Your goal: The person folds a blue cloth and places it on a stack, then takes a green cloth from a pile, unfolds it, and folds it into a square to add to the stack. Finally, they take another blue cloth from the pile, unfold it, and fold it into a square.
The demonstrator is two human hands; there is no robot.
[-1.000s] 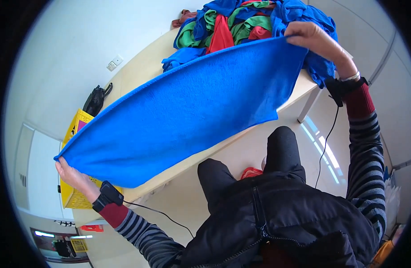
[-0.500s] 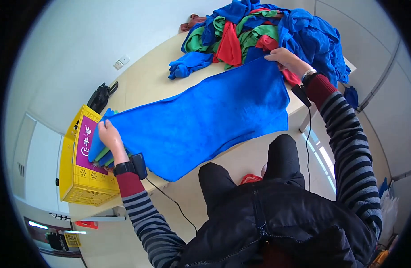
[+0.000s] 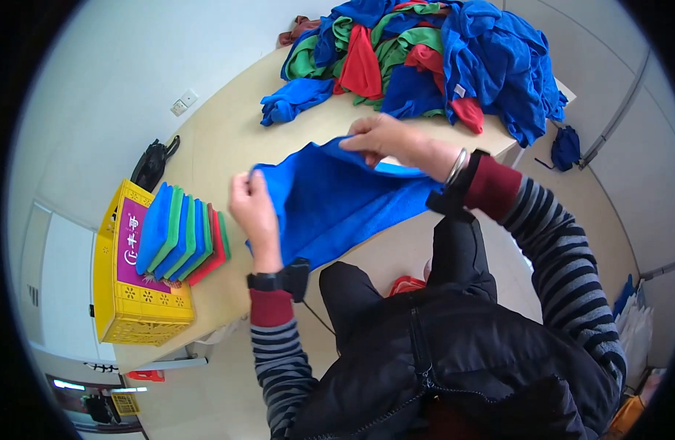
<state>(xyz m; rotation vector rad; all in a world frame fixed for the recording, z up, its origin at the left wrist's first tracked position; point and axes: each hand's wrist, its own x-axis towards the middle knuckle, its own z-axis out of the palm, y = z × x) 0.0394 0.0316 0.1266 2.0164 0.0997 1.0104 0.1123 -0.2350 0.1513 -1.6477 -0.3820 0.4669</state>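
Note:
A blue towel [image 3: 330, 198] hangs between my two hands over the table's near edge, its middle sagging and folded. My left hand [image 3: 255, 220] pinches its left upper corner. My right hand [image 3: 385, 141] is closed on the upper edge farther right, with part of the cloth trailing beneath my right wrist. To the left of my left hand stands a row of folded towels [image 3: 182, 233] in blue, green and red, leaning against the yellow basket. At the far side lies a large heap of loose blue, green and red towels [image 3: 425, 62].
The yellow basket [image 3: 143, 312] with a purple panel stands at the table's left end. Behind it lies a black bag [image 3: 154, 165]. A crumpled blue towel [image 3: 296, 100] rests apart from the heap on the pale table [image 3: 227, 147]. A cable runs from my left wrist.
My hands have come closer together, the left moving right and the right moving left and nearer me. The towel, stretched wide before, now folds and sags between them.

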